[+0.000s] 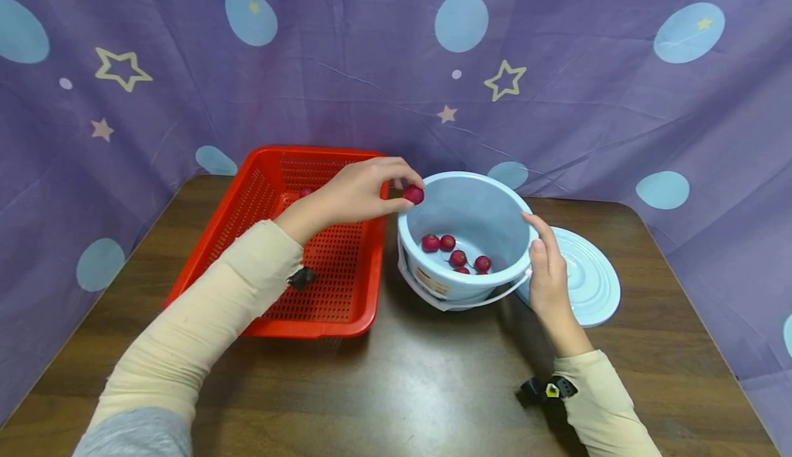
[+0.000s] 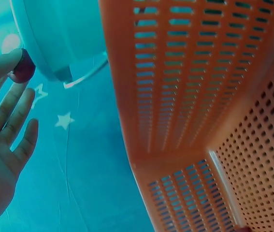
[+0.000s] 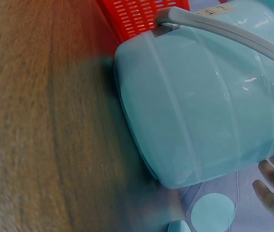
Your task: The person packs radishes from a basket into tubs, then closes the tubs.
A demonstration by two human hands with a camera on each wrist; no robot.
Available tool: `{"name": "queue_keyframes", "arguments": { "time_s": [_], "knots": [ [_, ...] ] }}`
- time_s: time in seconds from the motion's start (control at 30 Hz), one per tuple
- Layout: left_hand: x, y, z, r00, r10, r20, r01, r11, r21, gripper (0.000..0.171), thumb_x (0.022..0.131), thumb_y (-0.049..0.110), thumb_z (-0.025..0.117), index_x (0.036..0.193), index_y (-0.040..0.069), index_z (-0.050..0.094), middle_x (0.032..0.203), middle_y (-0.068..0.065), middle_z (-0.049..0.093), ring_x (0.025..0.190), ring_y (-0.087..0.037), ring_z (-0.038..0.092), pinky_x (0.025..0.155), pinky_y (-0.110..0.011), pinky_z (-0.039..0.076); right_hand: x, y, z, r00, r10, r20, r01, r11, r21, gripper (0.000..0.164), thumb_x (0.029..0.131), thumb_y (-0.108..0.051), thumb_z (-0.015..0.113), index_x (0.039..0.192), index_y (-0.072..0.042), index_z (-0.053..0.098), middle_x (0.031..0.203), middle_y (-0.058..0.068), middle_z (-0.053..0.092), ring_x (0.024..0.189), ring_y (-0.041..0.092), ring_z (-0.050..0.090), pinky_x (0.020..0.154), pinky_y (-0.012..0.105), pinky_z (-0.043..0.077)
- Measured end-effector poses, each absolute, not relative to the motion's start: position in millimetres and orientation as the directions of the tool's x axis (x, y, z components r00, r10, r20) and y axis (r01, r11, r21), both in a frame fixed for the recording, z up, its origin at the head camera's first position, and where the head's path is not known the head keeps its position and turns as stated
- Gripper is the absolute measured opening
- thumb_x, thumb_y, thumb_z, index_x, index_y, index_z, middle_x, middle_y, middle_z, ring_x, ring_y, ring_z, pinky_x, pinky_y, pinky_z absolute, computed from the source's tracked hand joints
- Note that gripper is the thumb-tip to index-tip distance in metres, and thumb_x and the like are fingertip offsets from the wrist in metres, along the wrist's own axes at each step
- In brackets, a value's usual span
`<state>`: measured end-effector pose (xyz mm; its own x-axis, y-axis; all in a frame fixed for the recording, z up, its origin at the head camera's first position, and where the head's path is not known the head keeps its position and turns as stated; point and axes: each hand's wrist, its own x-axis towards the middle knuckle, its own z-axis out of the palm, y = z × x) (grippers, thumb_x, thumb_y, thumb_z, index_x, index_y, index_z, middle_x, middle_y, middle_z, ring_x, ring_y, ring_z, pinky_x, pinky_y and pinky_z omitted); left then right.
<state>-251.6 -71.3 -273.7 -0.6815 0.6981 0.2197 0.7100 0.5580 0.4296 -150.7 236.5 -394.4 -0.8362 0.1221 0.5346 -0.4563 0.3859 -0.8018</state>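
My left hand [image 1: 371, 185] pinches a red radish [image 1: 414, 194] between thumb and fingers, right at the left rim of a light-blue bucket [image 1: 470, 206]. In the left wrist view the same radish [image 2: 23, 67] shows at the fingertips, its far side overlapping the bucket wall. Several radishes [image 1: 458, 258] lie on the bucket's floor. My right hand [image 1: 549, 285] rests on the bucket's right rim, one finger over the edge. In the right wrist view, loosely extended fingers [image 3: 270, 192] are beside the outer wall. The bucket's handle [image 1: 443, 304] hangs down in front.
A red perforated basket [image 1: 371, 292] stands left of the bucket, under my left forearm, with a radish [image 1: 306, 192] toward its back. The round light-blue lid [image 1: 597, 285] lies on the wooden table [image 1: 396, 402] to the right. A purple patterned cloth [image 1: 371, 51] hangs behind.
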Motion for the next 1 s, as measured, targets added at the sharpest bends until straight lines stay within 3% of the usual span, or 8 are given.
{"name": "queue_keyframes", "arguments": {
  "time_s": [0.33,1.0],
  "knots": [
    [-242.6,-56.8,-276.7,-0.61,0.772,0.177,0.769,0.523,0.367,0.031,0.091,0.031,0.073,0.121,0.027,0.069,0.112,0.01,0.062,0.095,-0.012,0.055,0.077,-0.03,0.047,-148.6,235.2,-394.8,-0.832,0.129,0.54,-0.456,0.397,-0.797,0.044,0.104,-0.019,0.034,0.143,-0.007,0.05,0.144,0.012,0.05,0.123,0.007,0.044,0.102,0.02,0.032],
    [-237.2,-50.0,-281.8,-0.587,0.797,0.143,0.786,0.519,0.336,0.028,0.09,0.032,0.074,0.117,0.029,0.071,0.119,0.012,0.064,0.103,-0.008,0.056,0.087,-0.031,0.045,-145.3,232.2,-394.4,-0.83,0.128,0.542,-0.457,0.4,-0.794,0.044,0.104,-0.019,0.033,0.143,-0.006,0.05,0.145,0.011,0.049,0.13,0.011,0.042,0.104,0.02,0.031]
  ]
}}
